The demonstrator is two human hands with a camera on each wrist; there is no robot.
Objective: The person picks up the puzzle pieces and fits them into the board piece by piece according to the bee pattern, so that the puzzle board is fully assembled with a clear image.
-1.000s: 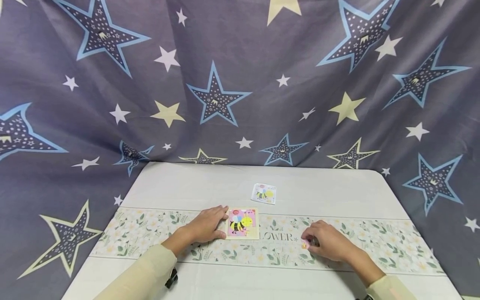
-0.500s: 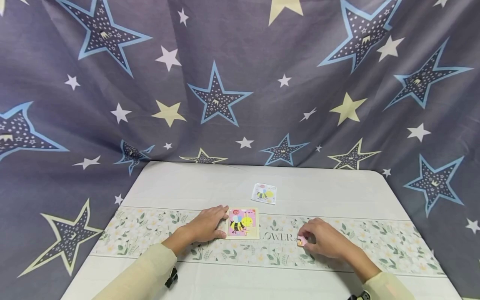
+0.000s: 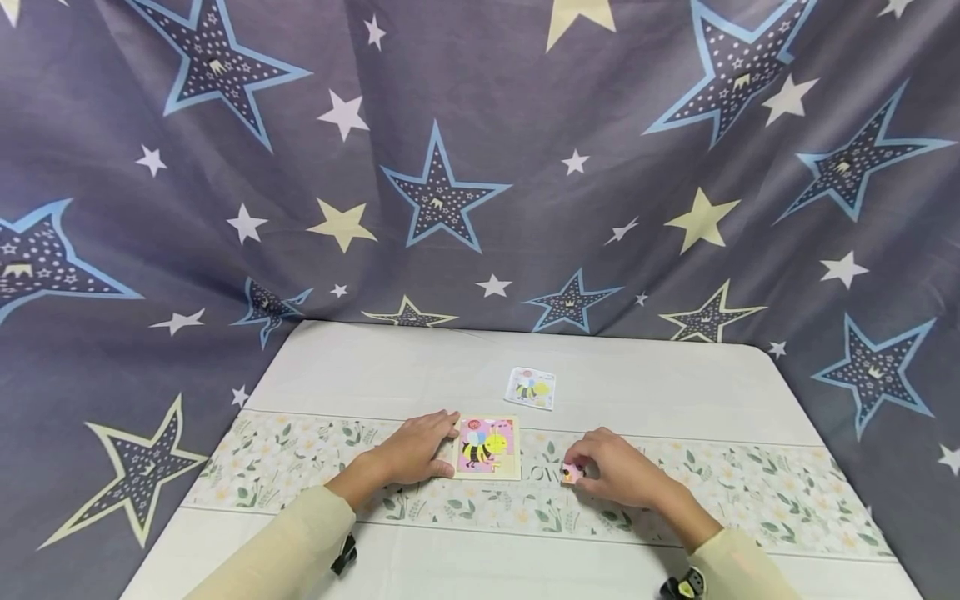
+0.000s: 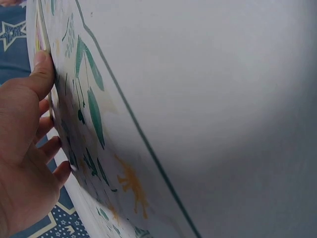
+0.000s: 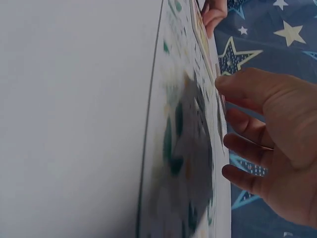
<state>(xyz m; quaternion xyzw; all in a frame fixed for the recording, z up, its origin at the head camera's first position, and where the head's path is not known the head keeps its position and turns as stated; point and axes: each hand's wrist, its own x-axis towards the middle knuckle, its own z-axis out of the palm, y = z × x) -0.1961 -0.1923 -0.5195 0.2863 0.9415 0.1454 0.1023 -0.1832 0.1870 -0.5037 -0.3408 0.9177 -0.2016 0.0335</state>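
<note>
A square bee jigsaw puzzle in a pale frame point(image 3: 487, 477) lies on the table, with a pale patch at its lower right. My left hand point(image 3: 415, 450) rests along the frame's left side, thumb at the near corner and fingers toward the far one. In the left wrist view the thumb point(image 4: 43, 69) touches the frame's edge. To the right of the frame, my right hand point(image 3: 622, 471) pinches a small pink puzzle piece point(image 3: 573, 473) between thumb and fingers, close over the printed band. The other fingers point(image 5: 247, 148) are loosely bent in the right wrist view.
A small picture card point(image 3: 531, 388) with the same bee lies behind the frame. A flowered band point(image 3: 720, 483) runs across the white tablecloth point(image 3: 390, 367). A star-patterned curtain point(image 3: 465, 275) hangs right behind the table.
My right hand has moved left with the puzzle piece, closer to the frame. The left hand stays at the frame's left side. The head view has shifted slightly.
</note>
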